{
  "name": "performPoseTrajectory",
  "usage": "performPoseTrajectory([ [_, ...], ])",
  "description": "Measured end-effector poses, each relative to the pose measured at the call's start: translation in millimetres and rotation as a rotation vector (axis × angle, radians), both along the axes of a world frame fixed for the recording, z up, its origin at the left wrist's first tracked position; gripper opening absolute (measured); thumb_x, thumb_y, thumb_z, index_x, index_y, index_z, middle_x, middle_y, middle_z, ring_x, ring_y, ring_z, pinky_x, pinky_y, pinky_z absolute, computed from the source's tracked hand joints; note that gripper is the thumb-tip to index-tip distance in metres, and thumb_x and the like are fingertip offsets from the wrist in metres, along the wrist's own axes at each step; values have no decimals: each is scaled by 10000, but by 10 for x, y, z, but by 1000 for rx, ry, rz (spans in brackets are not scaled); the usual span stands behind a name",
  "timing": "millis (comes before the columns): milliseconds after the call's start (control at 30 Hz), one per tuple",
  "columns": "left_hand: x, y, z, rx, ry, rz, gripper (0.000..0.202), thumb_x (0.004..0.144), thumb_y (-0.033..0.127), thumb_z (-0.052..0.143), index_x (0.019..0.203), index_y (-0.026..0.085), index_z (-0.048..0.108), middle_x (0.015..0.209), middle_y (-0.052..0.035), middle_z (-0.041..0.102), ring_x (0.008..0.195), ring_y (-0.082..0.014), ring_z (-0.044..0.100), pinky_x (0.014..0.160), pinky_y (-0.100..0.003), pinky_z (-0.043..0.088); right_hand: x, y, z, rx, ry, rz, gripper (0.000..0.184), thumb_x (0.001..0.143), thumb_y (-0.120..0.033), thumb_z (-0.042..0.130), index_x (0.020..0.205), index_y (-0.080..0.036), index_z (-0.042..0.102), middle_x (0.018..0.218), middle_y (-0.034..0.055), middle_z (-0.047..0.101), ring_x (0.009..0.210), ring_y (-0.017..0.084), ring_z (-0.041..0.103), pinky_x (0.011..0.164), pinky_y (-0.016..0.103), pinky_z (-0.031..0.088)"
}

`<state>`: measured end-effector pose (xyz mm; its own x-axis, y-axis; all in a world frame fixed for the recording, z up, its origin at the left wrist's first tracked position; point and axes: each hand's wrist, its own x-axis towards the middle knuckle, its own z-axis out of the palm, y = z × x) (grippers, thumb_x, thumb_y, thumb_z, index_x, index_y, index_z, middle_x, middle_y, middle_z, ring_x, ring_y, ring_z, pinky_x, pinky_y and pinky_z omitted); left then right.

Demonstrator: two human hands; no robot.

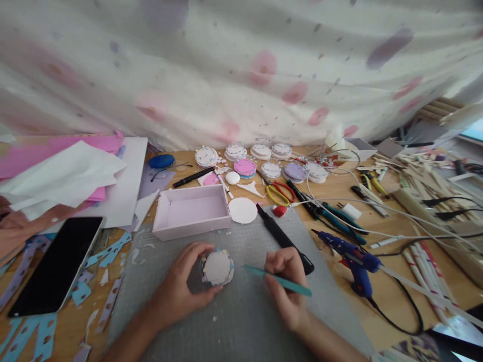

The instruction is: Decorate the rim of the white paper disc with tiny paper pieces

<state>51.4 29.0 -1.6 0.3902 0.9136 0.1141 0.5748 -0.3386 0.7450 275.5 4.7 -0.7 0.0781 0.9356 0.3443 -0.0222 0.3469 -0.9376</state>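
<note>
"How do our hands stand?"

"Apart from each other. Our left hand (179, 286) is curved into a C, its thumb and fingers closed around the edge of a small round white piece with a frilled, pastel-coloured rim (219, 267). Our right hand (290, 301) is nearly closed, pinching a slim, flat teal tool with a pointed tip (289, 284)."

"Where does the frilled piece lie, then?"

"Between our two hands, within the left one's grip, over the grey cutting mat (241, 327). The teal tip points towards it from the right, near but not touching."

"And what can we count?"

"One piece in hand, and eight similar round frilled pieces (270, 170) grouped at the back: six whitish, one pink, one lavender. We also have one open rectangular lilac box (192, 231) beyond the left hand, one plain white disc (243, 210) just beside it, one blue glue gun (360, 266) to the right, and one black-screened phone (56, 261) on the left."
</note>
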Motion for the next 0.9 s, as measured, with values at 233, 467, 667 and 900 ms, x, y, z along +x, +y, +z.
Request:
performPoseTrajectory([
  [233,-79,-62,105,12,56,-143,786,665,465,779,1346,313,418,1304,-78,549,1192,-278,533,997,-388,448,69,209,-22,-239,387,-155,138,752,-198,540,783,-233,411,604,-74,283,500,96,247,459,219,192],
  [467,-204,30,282,-2,-137,200,469,876,429,544,1312,270,477,1139,-62,649,978,-212,635,922,-364,482,122,273,41,-250,516,-86,172,742,-235,562,797,-243,399,576,-93,255,456,81,181,442,220,158],
  [667,-158,310,285,-255,-400,324,535,865,492,501,1263,136,470,963,-99,695,782,-203,655,724,-350,535,315,218,196,-180,289,33,170,846,-299,599,925,-241,460,631,-61,434,567,104,387,541,231,303],
  [900,-74,200,71,-322,-566,329,375,863,451,541,1108,178,462,959,-85,715,815,-202,676,767,-362,525,578,268,359,-151,34,24,157,886,-356,595,920,-237,499,680,-31,507,634,123,464,588,240,359],
])
